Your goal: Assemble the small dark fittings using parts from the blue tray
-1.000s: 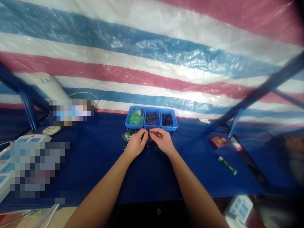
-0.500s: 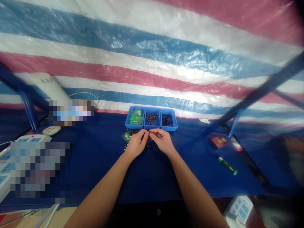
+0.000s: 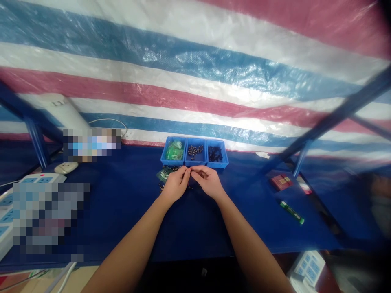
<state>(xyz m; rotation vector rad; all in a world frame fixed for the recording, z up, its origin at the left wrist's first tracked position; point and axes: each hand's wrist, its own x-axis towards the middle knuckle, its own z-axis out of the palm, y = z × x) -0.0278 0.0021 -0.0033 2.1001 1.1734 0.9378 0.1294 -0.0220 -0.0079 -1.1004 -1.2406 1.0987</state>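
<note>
My left hand (image 3: 176, 184) and my right hand (image 3: 208, 181) meet fingertip to fingertip just in front of the blue bins. Both are closed in a pinch, and whatever lies between the fingers is too small and covered to make out. Beyond them stand three joined blue bins: the left bin (image 3: 163, 158) holds a green plastic bag (image 3: 174, 151), the middle one small metallic parts (image 3: 194, 152), the right one small black parts (image 3: 215, 154). Beside my left hand lies a green packet (image 3: 164, 174) with small loose parts around it, partly hidden by the hand.
On the left of the blue tabletop (image 3: 122, 228) are a white power strip (image 3: 50, 179) and a computer mouse (image 3: 66, 167). A dark red box (image 3: 280, 182) and a green tube (image 3: 292, 212) lie at the right. Blue metal posts (image 3: 301, 158) flank the table; a striped sheet (image 3: 195, 89) hangs behind.
My right hand's fingertips have shifted very slightly left and press closer to my left fingertips. The bins and the other things stay where they were.
</note>
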